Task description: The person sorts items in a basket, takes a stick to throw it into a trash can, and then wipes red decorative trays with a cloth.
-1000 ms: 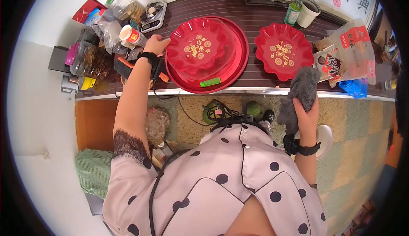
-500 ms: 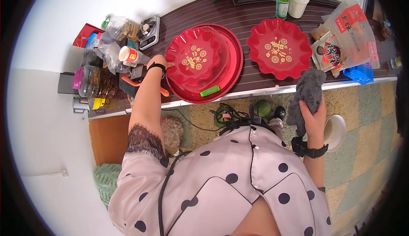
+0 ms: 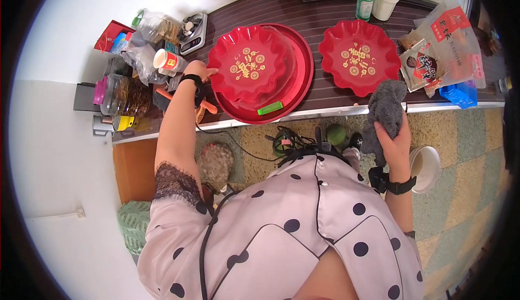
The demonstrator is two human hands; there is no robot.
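My left hand (image 3: 199,71) is at the left edge of a red scalloped plate (image 3: 248,64), one finger stretched toward its rim; whether it touches is unclear. That plate sits on a larger round red tray (image 3: 303,67), with a green clip-like piece (image 3: 270,108) near the front. In my right hand (image 3: 394,143) is a grey cloth (image 3: 385,113), hanging at the table's front edge. Just beyond the cloth lies a second red scalloped plate (image 3: 360,56) with gold markings.
Paper cups (image 3: 167,60), jars (image 3: 116,95) and a scale (image 3: 194,33) crowd the left. At right are food bags (image 3: 441,51), a blue packet (image 3: 459,95), a green bottle (image 3: 364,2) and a pale cup (image 3: 385,0). A white bucket (image 3: 425,169) stands on the floor.
The view has shifted slightly. My left hand has a finger extended toward the plate's rim, while my right hand still holds the cloth near the table edge.
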